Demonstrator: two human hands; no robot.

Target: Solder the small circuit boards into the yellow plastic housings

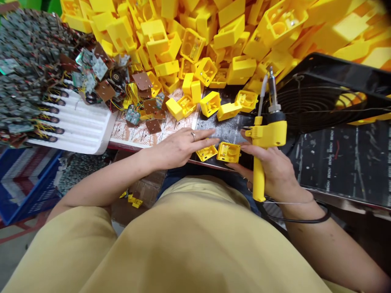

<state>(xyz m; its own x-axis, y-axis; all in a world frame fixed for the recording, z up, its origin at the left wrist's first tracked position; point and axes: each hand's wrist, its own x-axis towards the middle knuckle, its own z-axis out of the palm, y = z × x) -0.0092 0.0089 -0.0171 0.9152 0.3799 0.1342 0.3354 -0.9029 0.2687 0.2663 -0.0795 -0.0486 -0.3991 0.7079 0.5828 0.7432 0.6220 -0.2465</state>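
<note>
My right hand [271, 169] is wrapped round a yellow soldering gun [259, 162], its metal tip and white feed tube pointing up and away from me. Fingers of the same hand also reach to an open yellow plastic case [228, 152] at the table's front edge. Beside that case lies a second yellow case [207, 153], its hollow side up, with small metal parts inside. My left hand [177, 148] rests over its far edge, index and middle fingers stretched out; the thumb is hidden. Several more yellow cases [210, 103] sit just beyond my hands.
A large heap of yellow cases [189, 44] fills the back. At left, circuit boards with wires and small speakers [27, 77] are piled on a white foam tray [82, 122]. A black fan [305, 97] stands at right. Below left is a blue crate [36, 191].
</note>
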